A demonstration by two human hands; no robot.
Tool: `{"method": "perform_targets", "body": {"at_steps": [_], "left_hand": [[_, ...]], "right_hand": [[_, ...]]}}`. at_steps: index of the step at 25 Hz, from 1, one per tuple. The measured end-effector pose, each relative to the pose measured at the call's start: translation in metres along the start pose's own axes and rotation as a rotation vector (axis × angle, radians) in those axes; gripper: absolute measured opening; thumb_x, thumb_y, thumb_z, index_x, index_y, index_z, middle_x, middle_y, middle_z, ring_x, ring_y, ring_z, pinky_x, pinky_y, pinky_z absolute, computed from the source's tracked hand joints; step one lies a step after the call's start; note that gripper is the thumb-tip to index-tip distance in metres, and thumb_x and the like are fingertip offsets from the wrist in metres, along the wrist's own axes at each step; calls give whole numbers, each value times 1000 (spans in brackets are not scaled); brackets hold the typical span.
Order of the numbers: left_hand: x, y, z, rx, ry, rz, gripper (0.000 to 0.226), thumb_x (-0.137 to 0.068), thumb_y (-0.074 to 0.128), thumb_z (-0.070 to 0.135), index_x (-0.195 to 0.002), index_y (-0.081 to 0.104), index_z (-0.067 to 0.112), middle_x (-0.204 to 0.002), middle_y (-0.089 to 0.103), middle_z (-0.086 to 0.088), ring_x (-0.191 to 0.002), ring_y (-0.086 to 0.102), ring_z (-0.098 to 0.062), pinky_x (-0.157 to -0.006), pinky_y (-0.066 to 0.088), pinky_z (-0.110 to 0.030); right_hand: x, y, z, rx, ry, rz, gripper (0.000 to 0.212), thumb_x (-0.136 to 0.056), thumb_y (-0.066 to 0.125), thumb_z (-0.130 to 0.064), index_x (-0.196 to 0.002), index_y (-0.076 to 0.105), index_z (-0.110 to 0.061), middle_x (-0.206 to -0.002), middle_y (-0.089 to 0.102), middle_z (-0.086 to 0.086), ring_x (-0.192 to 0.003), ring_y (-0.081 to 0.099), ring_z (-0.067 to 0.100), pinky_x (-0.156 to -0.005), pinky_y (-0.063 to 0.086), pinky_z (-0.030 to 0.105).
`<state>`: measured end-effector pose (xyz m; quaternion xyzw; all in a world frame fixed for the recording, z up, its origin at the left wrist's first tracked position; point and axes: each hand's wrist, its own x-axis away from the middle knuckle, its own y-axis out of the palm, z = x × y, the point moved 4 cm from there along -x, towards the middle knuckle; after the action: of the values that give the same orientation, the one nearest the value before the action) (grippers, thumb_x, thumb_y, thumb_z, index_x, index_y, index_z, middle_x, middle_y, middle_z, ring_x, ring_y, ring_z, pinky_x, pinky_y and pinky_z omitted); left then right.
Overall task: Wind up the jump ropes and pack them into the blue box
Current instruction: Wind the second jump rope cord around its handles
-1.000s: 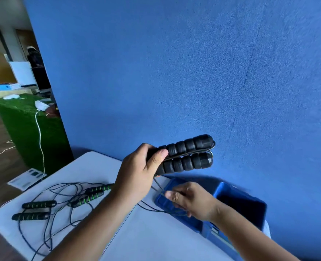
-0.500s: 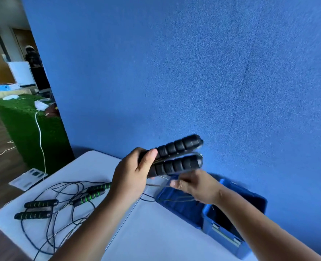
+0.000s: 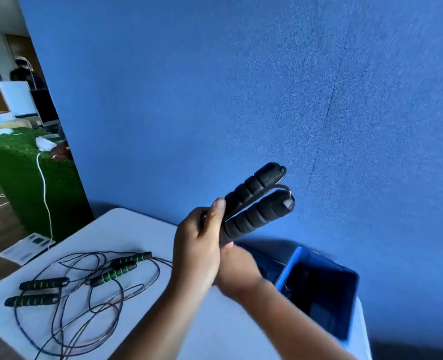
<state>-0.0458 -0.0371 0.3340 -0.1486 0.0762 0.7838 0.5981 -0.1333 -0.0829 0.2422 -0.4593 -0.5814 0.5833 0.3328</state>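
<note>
The lower ends of the black handles [image 3: 256, 203] vanish inside the left hand [image 3: 197, 253]'s grip. Just under and behind that grip the right hand [image 3: 237, 271] is blurred and half covered, and what seems one fingertip peeks out; its hold cannot be read. Right of the grip, the blue box [image 3: 289, 266] is dark inside, contents unclear. Both forearms and the loose cords [image 3: 106, 302] run off the bottom edge.
</note>
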Motion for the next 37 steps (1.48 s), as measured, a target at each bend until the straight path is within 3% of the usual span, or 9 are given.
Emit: {"method": "perform_targets", "body": {"at_steps": [6, 8, 10, 14, 16, 18, 22, 27, 37], "left_hand": [[-6, -42, -23, -163, 76, -7, 50, -91, 58, 64, -72, 60, 18, -61, 65, 6, -58, 59, -8, -59, 45, -27], [-6, -46, -28, -215, 117, -42, 51, -89, 56, 69, -74, 60, 20, -64, 62, 9, -61, 56, -7, -57, 42, -21], [-7, -49, -31, -249, 143, -84, 48, -84, 52, 68, -77, 62, 22, -69, 64, 6, -67, 58, -12, -61, 45, -26], [-9, -54, -33, -249, 157, -105, 50, -80, 51, 69, -80, 64, 21, -69, 63, -1, -62, 56, -15, -59, 44, -29], [-9, -54, -33, -271, 160, -112, 51, -80, 52, 70, -78, 63, 20, -68, 61, -2, -60, 54, -15, -56, 42, -27], [-11, -53, -32, -288, 177, -111, 49, -79, 53, 69, -75, 61, 21, -65, 59, 0, -57, 52, -11, -53, 38, -21], [-10, -53, -29, -349, 246, -95, 46, -81, 54, 66, -77, 61, 22, -64, 61, 6, -60, 57, -12, -52, 40, -20], [-5, -49, -28, -361, 306, -33, 44, -85, 53, 64, -83, 63, 22, -66, 65, 6, -65, 63, -15, -59, 47, -28], [-14, -41, -42, -329, 148, 116, 49, -92, 37, 62, -72, 49, 19, -66, 53, 0, -65, 60, -32, -62, 55, -55]], "right_hand": [[9, -53, 66, -375, 16, 9, 49, -90, 46, -65, -104, 61, -20, -100, 73, 5, -96, 68, 29, -81, 56, 46], [8, -64, 73, -686, 12, -55, 34, -81, 62, -50, -87, 67, -17, -79, 72, -5, -73, 68, 18, -68, 56, 36], [13, -82, 74, -1133, 55, -146, 17, -79, 58, -31, -69, 59, -18, -55, 49, -6, -47, 38, 13, -48, 31, 28], [26, -104, 72, -1522, 39, -214, 47, -89, 38, -39, -125, 60, -20, -65, 45, 10, -47, 20, 12, -48, 15, 25], [34, -117, 65, -1240, -74, -96, 54, -88, 50, -55, -140, 48, -42, -76, 54, 4, -53, 43, 14, -51, 33, 27], [45, -136, 47, -742, -157, -33, 79, -74, 65, -69, -145, 32, -56, -104, 67, -8, -88, 67, 11, -78, 52, 34], [52, -142, 24, 4, -161, 14, 96, -61, 63, -83, -145, 28, -49, -122, 59, -18, -110, 62, 12, -90, 49, 30], [48, -143, 24, 57, -179, 43, 58, -67, 66, -66, -111, 47, -33, -101, 59, -10, -89, 63, 20, -67, 38, 30], [38, -129, 27, -12, -176, 70, 49, -64, 66, -58, -100, 49, -28, -88, 60, -8, -79, 60, 19, -66, 49, 33]]}}
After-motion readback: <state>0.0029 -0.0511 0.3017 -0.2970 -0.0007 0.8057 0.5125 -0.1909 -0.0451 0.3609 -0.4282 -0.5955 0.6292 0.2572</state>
